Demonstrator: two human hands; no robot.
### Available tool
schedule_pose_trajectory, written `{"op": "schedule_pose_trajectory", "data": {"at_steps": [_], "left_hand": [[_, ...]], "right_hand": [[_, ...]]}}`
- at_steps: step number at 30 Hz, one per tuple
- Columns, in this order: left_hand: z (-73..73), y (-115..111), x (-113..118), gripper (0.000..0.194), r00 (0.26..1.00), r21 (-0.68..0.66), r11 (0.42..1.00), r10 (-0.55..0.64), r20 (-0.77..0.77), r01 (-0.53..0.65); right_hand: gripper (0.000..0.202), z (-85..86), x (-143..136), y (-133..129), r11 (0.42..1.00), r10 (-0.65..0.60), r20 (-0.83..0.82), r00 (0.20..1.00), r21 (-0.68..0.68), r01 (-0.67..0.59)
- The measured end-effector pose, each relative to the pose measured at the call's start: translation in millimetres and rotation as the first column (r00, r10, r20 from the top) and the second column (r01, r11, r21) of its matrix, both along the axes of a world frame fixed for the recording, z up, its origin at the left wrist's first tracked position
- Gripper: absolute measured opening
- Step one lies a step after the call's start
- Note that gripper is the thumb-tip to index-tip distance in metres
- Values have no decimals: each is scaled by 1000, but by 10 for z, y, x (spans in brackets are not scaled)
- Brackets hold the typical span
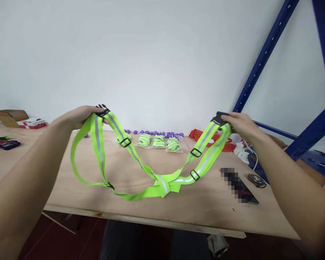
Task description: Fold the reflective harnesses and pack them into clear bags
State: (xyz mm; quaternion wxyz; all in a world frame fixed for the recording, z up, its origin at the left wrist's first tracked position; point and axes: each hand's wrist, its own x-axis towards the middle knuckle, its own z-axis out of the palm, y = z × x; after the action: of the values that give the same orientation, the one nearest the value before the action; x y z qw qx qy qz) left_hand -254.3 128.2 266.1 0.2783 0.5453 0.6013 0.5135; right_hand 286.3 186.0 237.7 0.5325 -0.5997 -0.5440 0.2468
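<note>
Above the pale brown wooden table [197,213], I held up a fluorescent yellow-green webbing harness [164,186] with silver-grey reflective stripes, stretched between my two hands. My left hand [83,113] was closed on one upper end, by a black plastic pronged buckle piece [102,111] whose prongs pointed upward. My right hand [241,122] gripped the opposite end, pinching it at a broader black plastic buckle piece [219,117]. Between them the straps sagged in a wide curve, crossing at a folded knot of webbing low in the middle; I could not tell whether that part touched the tabletop. A loop hung out to the left below my left hand, and black rectangular slide adjusters [195,152] sat along the straps. Behind the harness, near the white wall [157,65], lay clear plastic bags of folded yellow-green striped webbing [159,141], with small purple objects [168,134] just behind them. To the right were a crumpled red plastic bag [196,134], a flat dark rectangular object [246,195], partly pixelated, and a rounded dark-and-silver object [256,180] beside it. An open brown cardboard box [9,118] stood far left.
</note>
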Motion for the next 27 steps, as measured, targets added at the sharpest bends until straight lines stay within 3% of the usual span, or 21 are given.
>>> {"op": "schedule_pose_trajectory", "data": {"at_steps": [2, 4, 7, 9, 11, 13, 15, 16, 18, 21, 24, 27], "left_hand": [[-62, 121, 165, 18, 990, -59, 996, -58, 125, 66], [-59, 204, 314, 16, 984, 98, 995, -45, 174, 28], [29, 191, 457, 15, 991, 443, 895, 0, 131, -59], [50, 75, 500, 18, 998, 600, 800, -12, 66, -30], [-46, -108, 515, 22, 999, 669, 742, -38, -26, 46], [-296, -318, 512, 20, 986, 623, 770, -47, -162, 139], [-676, -519, 501, 16, 924, 485, 829, -92, -370, 277], [-894, -609, 496, 15, 856, 401, 846, -117, -504, 352], [-1331, -773, 497, 12, 717, 233, 853, -210, -665, 466], [-1859, -993, 529, 22, 524, 70, 797, -325, -787, 600], [-2147, -1197, 567, 28, 360, -88, 753, -410, -838, 652], [-2245, -1362, 555, 26, 318, -207, 762, -479, -818, 614]], "right_hand": [[8, -63, -129, 57, 1000, -7, 102, 995, 14, 6], [6, -44, -170, 132, 981, -92, 146, 985, 182, 65], [7, 89, -111, 146, 826, -205, -6, 979, 536, 176], [8, 138, -48, 20, 720, -147, -133, 980, 665, 198], [15, 55, -1, -217, 680, -46, -127, 991, 723, 124], [18, -201, 26, -513, 731, 41, -53, 998, 683, 6], [18, -606, 46, -797, 814, 19, 60, 998, 579, -51], [19, -842, 56, -920, 853, 37, 122, 992, 513, -95], [16, -1320, 77, -1129, 878, 134, 203, 970, 428, -211], [12, -1908, 96, -1387, 911, 164, 450, 878, 273, -310], [16, -2256, 112, -1620, 925, 164, 620, 767, 173, -338], [23, -2414, 176, -1810, 948, 137, 710, 691, 107, -299]]}}
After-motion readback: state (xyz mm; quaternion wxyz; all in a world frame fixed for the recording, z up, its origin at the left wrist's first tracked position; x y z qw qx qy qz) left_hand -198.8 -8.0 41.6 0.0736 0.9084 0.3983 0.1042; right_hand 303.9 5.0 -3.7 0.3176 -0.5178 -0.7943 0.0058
